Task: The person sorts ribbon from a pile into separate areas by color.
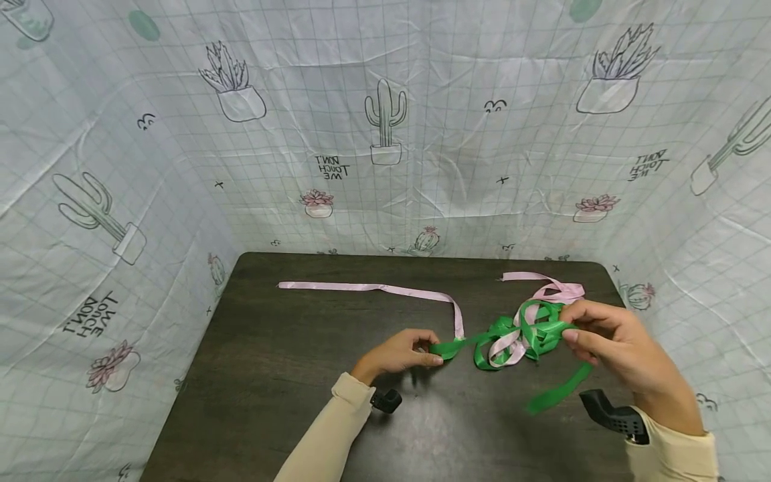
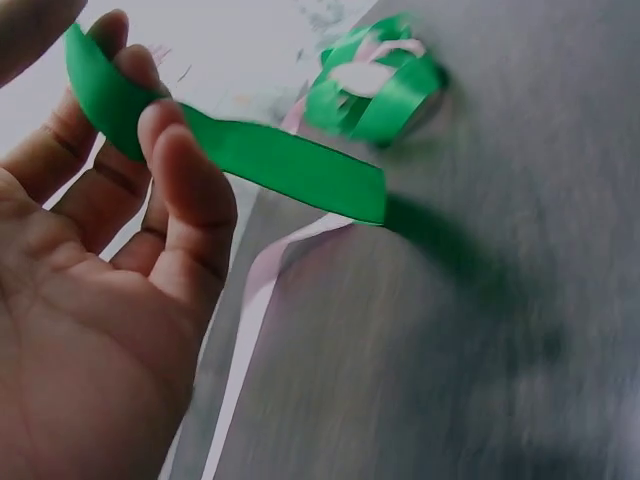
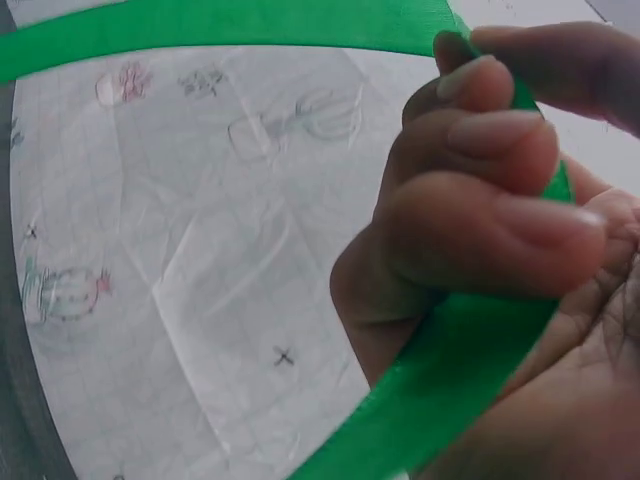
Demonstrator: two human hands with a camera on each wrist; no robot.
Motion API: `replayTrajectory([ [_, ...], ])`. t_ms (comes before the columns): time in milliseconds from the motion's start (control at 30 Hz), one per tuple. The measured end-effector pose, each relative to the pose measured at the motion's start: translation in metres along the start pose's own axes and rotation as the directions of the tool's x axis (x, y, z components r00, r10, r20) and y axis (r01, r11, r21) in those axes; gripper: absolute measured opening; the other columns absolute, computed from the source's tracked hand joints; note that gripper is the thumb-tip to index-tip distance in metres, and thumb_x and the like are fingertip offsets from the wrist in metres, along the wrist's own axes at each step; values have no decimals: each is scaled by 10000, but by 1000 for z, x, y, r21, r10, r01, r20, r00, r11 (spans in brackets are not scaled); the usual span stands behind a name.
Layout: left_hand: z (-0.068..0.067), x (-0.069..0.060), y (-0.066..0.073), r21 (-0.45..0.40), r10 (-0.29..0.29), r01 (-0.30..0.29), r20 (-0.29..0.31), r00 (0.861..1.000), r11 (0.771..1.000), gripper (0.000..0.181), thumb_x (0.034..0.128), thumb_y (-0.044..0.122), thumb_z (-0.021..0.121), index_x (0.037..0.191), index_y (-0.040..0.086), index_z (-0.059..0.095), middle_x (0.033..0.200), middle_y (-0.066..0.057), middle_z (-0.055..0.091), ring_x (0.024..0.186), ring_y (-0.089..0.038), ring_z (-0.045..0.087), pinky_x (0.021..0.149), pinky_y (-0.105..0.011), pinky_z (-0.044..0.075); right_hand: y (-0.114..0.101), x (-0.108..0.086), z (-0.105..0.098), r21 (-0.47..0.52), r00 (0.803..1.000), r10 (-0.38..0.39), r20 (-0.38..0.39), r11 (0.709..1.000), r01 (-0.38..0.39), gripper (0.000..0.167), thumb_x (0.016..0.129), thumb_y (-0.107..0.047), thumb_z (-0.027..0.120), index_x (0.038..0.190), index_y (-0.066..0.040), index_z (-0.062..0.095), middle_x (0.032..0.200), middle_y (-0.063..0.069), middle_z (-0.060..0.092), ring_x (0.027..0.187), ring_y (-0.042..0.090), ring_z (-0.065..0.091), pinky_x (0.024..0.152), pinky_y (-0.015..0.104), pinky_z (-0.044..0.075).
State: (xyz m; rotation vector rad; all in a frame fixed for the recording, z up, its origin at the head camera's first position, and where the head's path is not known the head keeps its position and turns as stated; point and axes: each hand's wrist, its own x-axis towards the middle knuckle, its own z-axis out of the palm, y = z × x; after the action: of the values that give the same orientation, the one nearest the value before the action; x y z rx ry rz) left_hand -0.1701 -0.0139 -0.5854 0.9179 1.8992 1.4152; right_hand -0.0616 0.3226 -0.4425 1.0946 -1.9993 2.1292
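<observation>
A loose tangle of green ribbon and pink ribbon lies on the right half of the dark table. Left of the tangle, my left hand holds a stretch of the green ribbon, which passes between its fingers in the left wrist view. At the tangle's right side, my right hand pinches the green ribbon between thumb and forefinger. A loose green tail hangs below that hand. In the right wrist view, the green ribbon runs behind the curled fingers and across the palm.
A long pink strip stretches along the back left of the table and bends down near my left hand. Another pink end lies at the back right. A patterned cloth hangs around the table's back and sides.
</observation>
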Motion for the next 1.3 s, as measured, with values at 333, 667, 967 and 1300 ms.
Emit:
replayTrajectory([
  [333,-36,-33,0,8,-9,10,-137,991,1000,172,1038,150,663,1101,-6,701,953,-68,673,812,-92,544,771,-276,479,-5,-8,-16,-92,961,197,-193,972,-218,368,983,247,406,1036,-23,650,671,66,443,564,260,338,480,365,260],
  [667,-69,-69,8,26,-24,32,-250,968,999,187,1026,200,692,1079,23,717,959,-75,673,849,-254,586,775,-342,496,2,-17,-34,63,939,183,-291,983,-173,396,985,264,366,1055,-2,651,743,-18,603,584,273,280,519,383,218],
  [967,-94,-100,4,44,-33,52,-354,935,998,177,1021,198,700,1072,31,724,904,28,647,785,-166,524,718,-291,458,10,-25,-46,131,896,223,-385,974,-186,383,1010,232,384,1041,-14,675,751,-13,643,594,276,247,545,394,202],
  [1300,-119,-142,-9,20,-108,138,-514,851,990,188,1020,208,701,1085,33,723,955,19,644,831,-178,525,745,-328,448,26,-37,-59,84,857,323,-401,945,-317,329,1037,159,451,1023,-65,691,695,-15,585,594,281,270,569,423,216],
])
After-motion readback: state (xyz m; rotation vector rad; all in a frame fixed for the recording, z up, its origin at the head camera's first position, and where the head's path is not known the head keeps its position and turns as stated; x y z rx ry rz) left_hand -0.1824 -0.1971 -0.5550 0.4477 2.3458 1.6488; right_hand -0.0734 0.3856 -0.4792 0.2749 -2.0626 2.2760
